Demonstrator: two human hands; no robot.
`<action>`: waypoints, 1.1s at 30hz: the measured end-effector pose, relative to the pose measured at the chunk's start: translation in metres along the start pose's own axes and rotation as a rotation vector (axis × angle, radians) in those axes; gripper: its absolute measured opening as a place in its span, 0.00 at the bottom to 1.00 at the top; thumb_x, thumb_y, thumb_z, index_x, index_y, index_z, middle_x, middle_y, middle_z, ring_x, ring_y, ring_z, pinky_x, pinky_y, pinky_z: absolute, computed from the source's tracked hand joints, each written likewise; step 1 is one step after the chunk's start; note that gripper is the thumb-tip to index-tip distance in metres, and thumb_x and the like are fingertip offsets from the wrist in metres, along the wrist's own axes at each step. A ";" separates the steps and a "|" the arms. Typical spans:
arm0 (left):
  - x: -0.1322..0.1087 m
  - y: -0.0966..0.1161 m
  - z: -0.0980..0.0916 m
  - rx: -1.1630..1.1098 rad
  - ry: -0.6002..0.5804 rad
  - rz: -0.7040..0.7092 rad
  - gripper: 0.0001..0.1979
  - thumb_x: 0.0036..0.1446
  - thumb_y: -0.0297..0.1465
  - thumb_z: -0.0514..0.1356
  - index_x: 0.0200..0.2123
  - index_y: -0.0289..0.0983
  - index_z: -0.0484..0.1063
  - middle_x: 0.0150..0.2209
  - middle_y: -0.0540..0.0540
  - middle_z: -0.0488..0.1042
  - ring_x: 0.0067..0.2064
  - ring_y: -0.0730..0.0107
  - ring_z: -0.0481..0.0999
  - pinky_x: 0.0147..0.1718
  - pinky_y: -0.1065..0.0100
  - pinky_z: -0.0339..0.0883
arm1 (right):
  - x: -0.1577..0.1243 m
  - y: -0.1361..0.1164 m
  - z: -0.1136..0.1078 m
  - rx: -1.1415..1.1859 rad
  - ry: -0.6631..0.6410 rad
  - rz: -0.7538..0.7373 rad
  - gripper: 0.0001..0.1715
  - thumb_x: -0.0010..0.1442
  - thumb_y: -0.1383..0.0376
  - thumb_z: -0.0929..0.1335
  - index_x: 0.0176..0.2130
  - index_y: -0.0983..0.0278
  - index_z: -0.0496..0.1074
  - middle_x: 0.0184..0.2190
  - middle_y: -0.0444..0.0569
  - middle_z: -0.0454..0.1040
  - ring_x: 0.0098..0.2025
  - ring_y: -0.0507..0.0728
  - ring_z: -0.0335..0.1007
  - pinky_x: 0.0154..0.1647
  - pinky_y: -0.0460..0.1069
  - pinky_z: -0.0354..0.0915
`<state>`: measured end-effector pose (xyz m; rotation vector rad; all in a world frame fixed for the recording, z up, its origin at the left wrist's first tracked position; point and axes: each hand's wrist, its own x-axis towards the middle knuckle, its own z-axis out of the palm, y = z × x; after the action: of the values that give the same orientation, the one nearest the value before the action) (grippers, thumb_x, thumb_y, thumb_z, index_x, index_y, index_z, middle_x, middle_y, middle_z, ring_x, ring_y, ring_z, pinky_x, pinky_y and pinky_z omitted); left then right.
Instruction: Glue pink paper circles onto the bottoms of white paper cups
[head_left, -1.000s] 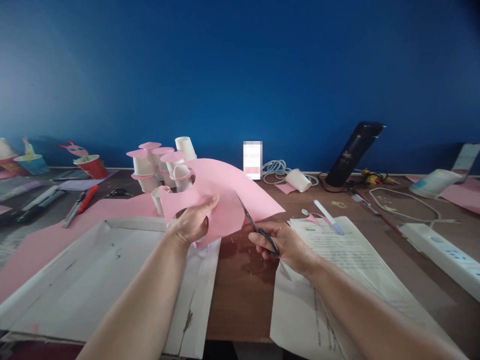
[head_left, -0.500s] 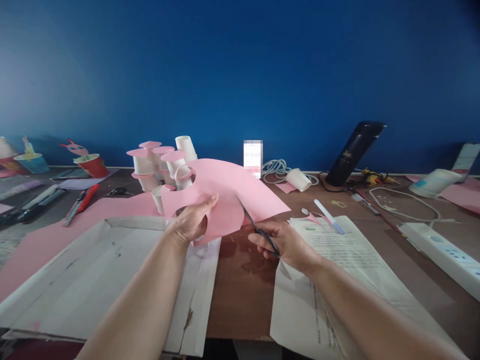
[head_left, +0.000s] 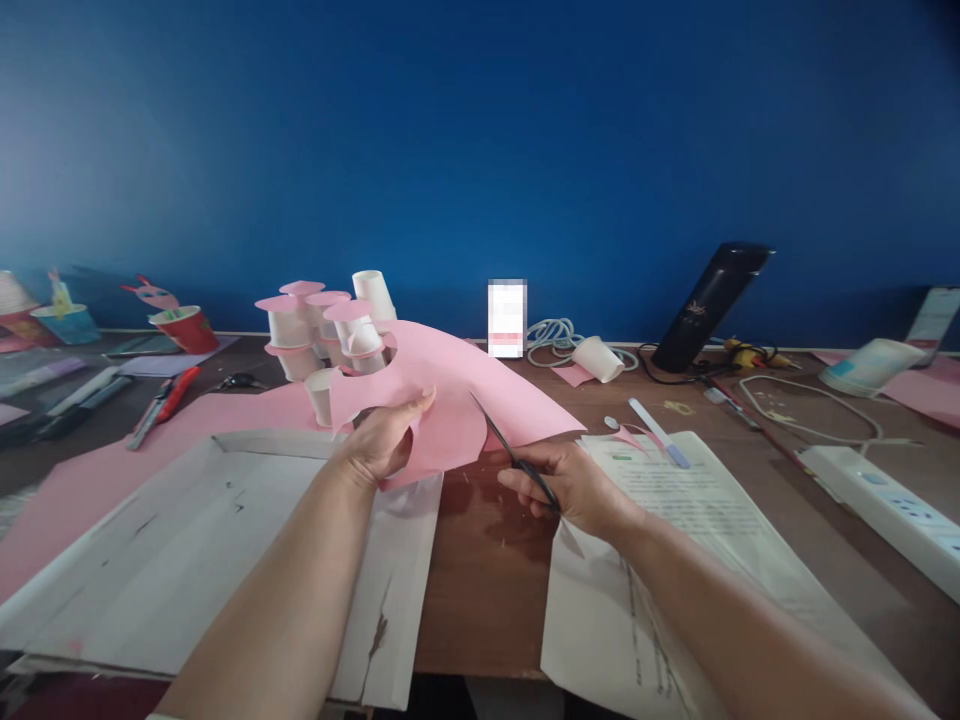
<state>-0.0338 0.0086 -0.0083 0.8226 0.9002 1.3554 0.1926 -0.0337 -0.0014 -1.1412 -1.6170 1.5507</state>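
My left hand (head_left: pixel 386 435) grips a large sheet of pink paper (head_left: pixel 450 375), thumb on top and fingers beneath. Rounded pieces are cut out of the sheet's left edge. In my right hand (head_left: pixel 566 485) is a pair of scissors (head_left: pixel 517 462) with dark handles, its blades lying at a slit in the sheet's lower right part. Behind the sheet, to the left, stand stacked white paper cups (head_left: pixel 289 328) with pink paper discs between and on top of them. One small white cup (head_left: pixel 319 397) sits just left of the sheet.
A white cardboard tray (head_left: pixel 225 560) lies under my left forearm, and printed papers (head_left: pixel 675 500) under my right. A black bottle (head_left: pixel 709 310) leans by the blue wall. Around lie a power strip (head_left: pixel 885 510), a capped pen (head_left: pixel 658 432), a red utility knife (head_left: pixel 165 405) and a tipped cup (head_left: pixel 598 358).
Both hands are almost where they were. The pink sheet's upper edge has sunk slightly and its right tip has shifted a little to the right.
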 end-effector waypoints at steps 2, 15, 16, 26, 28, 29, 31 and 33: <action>-0.001 0.000 0.000 0.010 0.014 -0.002 0.15 0.46 0.29 0.69 0.40 0.33 0.77 0.40 0.42 0.80 0.50 0.55 0.76 0.54 0.60 0.67 | 0.000 0.000 0.000 -0.015 -0.004 -0.001 0.20 0.49 0.53 0.73 0.25 0.67 0.72 0.17 0.40 0.65 0.18 0.46 0.60 0.19 0.43 0.53; 0.003 -0.002 -0.007 0.046 0.019 0.022 0.14 0.45 0.28 0.69 0.38 0.33 0.78 0.38 0.42 0.81 0.49 0.55 0.76 0.55 0.60 0.66 | -0.001 -0.001 -0.002 -0.055 -0.006 -0.008 0.22 0.48 0.50 0.73 0.23 0.67 0.72 0.17 0.41 0.65 0.18 0.46 0.58 0.19 0.45 0.54; 0.003 -0.002 -0.006 0.045 0.015 0.017 0.14 0.45 0.28 0.69 0.39 0.33 0.77 0.39 0.42 0.81 0.49 0.55 0.76 0.55 0.60 0.66 | -0.001 -0.001 -0.002 -0.057 -0.007 -0.010 0.22 0.48 0.50 0.73 0.23 0.67 0.72 0.17 0.41 0.65 0.18 0.46 0.59 0.19 0.45 0.54; 0.002 0.000 -0.003 0.029 0.022 0.006 0.16 0.46 0.28 0.69 0.41 0.34 0.77 0.40 0.43 0.80 0.48 0.56 0.76 0.53 0.60 0.67 | -0.001 -0.001 -0.003 -0.089 -0.014 -0.013 0.23 0.50 0.51 0.73 0.22 0.67 0.70 0.16 0.40 0.65 0.18 0.46 0.59 0.21 0.45 0.55; 0.002 0.000 -0.003 0.032 0.022 -0.011 0.15 0.46 0.29 0.69 0.40 0.33 0.77 0.40 0.42 0.80 0.47 0.56 0.77 0.52 0.61 0.68 | -0.001 0.000 -0.003 -0.084 -0.022 -0.013 0.22 0.50 0.50 0.73 0.23 0.67 0.72 0.17 0.41 0.65 0.19 0.46 0.59 0.21 0.45 0.56; 0.002 -0.001 -0.003 0.027 0.017 -0.017 0.15 0.47 0.31 0.69 0.40 0.32 0.77 0.39 0.41 0.80 0.47 0.56 0.77 0.51 0.61 0.69 | 0.000 0.001 -0.003 -0.075 -0.025 -0.014 0.22 0.50 0.50 0.73 0.24 0.68 0.72 0.17 0.41 0.65 0.19 0.46 0.59 0.21 0.45 0.55; 0.004 -0.001 -0.004 0.000 -0.004 -0.008 0.16 0.49 0.34 0.68 0.41 0.32 0.76 0.40 0.40 0.80 0.45 0.56 0.78 0.48 0.62 0.70 | 0.001 0.004 -0.002 -0.048 -0.011 -0.013 0.21 0.50 0.51 0.73 0.29 0.68 0.75 0.18 0.41 0.65 0.19 0.47 0.60 0.20 0.45 0.55; 0.006 0.000 -0.003 -0.038 -0.029 0.015 0.19 0.51 0.39 0.66 0.42 0.33 0.75 0.40 0.40 0.80 0.44 0.59 0.78 0.42 0.65 0.73 | 0.003 0.006 -0.001 -0.014 0.049 -0.009 0.22 0.49 0.51 0.73 0.35 0.67 0.76 0.18 0.40 0.65 0.18 0.47 0.60 0.20 0.45 0.55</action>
<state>-0.0366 0.0142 -0.0098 0.8191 0.8444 1.3666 0.1937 -0.0310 -0.0079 -1.1686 -1.6013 1.4964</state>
